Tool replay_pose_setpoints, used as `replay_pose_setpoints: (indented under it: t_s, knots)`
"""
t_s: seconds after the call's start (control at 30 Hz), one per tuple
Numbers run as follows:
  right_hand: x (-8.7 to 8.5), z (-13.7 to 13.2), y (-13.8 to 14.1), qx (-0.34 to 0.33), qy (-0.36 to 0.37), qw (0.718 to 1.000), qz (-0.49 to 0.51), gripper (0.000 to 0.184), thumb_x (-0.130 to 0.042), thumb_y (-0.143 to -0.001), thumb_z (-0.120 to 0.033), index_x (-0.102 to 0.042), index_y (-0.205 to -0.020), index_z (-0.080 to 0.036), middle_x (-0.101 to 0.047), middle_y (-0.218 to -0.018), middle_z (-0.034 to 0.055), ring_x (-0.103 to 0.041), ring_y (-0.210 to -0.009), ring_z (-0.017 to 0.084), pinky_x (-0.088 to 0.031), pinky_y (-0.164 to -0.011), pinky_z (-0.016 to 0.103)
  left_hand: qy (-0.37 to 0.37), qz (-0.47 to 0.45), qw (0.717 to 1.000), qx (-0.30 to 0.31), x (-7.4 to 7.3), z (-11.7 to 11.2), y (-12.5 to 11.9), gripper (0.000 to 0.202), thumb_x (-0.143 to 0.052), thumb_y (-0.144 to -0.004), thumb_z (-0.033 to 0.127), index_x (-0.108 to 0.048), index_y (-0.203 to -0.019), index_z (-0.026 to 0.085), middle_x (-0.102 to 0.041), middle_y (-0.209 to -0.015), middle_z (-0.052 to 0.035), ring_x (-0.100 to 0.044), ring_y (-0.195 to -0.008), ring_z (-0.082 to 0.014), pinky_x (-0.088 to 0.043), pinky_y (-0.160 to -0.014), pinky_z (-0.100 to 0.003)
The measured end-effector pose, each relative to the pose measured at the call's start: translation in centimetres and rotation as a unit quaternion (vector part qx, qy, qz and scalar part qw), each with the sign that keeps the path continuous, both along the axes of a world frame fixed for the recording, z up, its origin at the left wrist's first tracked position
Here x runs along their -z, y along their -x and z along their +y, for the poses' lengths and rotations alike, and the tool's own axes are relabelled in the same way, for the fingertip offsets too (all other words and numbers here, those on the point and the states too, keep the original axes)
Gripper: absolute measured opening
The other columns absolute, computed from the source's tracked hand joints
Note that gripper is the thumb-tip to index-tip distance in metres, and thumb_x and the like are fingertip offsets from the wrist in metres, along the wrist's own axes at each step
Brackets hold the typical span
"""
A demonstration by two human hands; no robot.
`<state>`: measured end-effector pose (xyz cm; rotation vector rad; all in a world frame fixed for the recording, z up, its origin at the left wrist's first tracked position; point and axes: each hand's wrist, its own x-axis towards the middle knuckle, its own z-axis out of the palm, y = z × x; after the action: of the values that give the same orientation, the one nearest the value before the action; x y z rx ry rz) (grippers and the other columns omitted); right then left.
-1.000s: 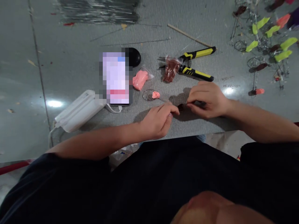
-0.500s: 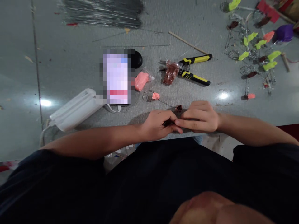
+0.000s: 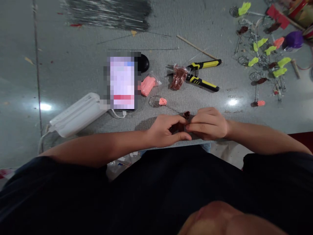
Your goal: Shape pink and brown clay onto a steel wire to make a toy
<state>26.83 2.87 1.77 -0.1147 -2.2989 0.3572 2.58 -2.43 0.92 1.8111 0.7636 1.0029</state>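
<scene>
My left hand (image 3: 167,130) rests at the near table edge, its thumb stretched out and apart from the curled fingers. Nothing shows clearly in that gap. Its index fingertip meets the fingertips of my right hand (image 3: 209,124), whose fingers are pressed together in a pinch. Whatever the right fingertips hold is hidden or too small to name. Just beyond the fingertips lies a small dark brown lump (image 3: 186,114). From it a thin twisted wire runs left to a wire loop (image 3: 153,101) bearing a pink clay-like piece (image 3: 162,101).
Yellow-black pliers (image 3: 205,85) lie behind a bagged brown lump (image 3: 179,77). Left of these are a bagged pink lump (image 3: 148,86), a blurred-out phone (image 3: 122,81) and a white power strip (image 3: 75,114). Wire pieces with yellow-green bits (image 3: 260,44) spread at right; a wire bundle (image 3: 110,13) lies far left.
My left thumb has moved away from the right fingertips, widening the gap in the left hand. The right fingers have drawn closer together. The view has shifted slightly.
</scene>
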Motion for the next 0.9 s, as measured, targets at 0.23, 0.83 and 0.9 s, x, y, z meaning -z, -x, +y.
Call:
replay_pose_setpoints:
  t_s: [0.23,0.83,0.9]
  knots:
    - [-0.6,0.0,-0.3,0.079,0.013,0.997,-0.008,0.011,-0.065,-0.104,-0.010,-0.072,-0.105,-0.018,-0.076,-0.086,0.0022,-0.067,-0.066,0.013,-0.055,-0.060,0.029,-0.078,0.034,0.994,-0.071,-0.1,-0.6,0.1,0.025,-0.079,-0.105,0.034,-0.078,-0.122,0.017,-0.082,-0.085,-0.0015,-0.070,-0.062,-0.0087,-0.059,-0.062,-0.019]
    - [-0.2,1.2,-0.6,0.223,0.146,0.962,0.065,0.011,-0.083,-0.098,-0.023,-0.073,-0.100,-0.025,-0.077,-0.079,-0.0041,-0.065,-0.058,0.010,-0.054,-0.054,0.024,-0.365,0.252,0.845,-0.299,-3.5,5.0,8.6,0.040,-0.081,-0.098,0.048,-0.080,-0.128,0.021,-0.071,-0.116,-0.0109,-0.070,-0.106,-0.0273,-0.059,-0.090,-0.043]
    - [-0.1,1.2,-0.5,0.233,0.164,0.956,0.066,0.010,-0.083,-0.097,-0.023,-0.073,-0.100,-0.025,-0.076,-0.078,-0.0042,-0.065,-0.058,0.010,-0.054,-0.055,0.024,-0.343,0.285,0.822,-0.354,-3.0,6.4,11.7,0.058,-0.083,-0.091,0.062,-0.081,-0.129,0.018,-0.064,-0.132,-0.0172,-0.065,-0.122,-0.0368,-0.055,-0.104,-0.056]
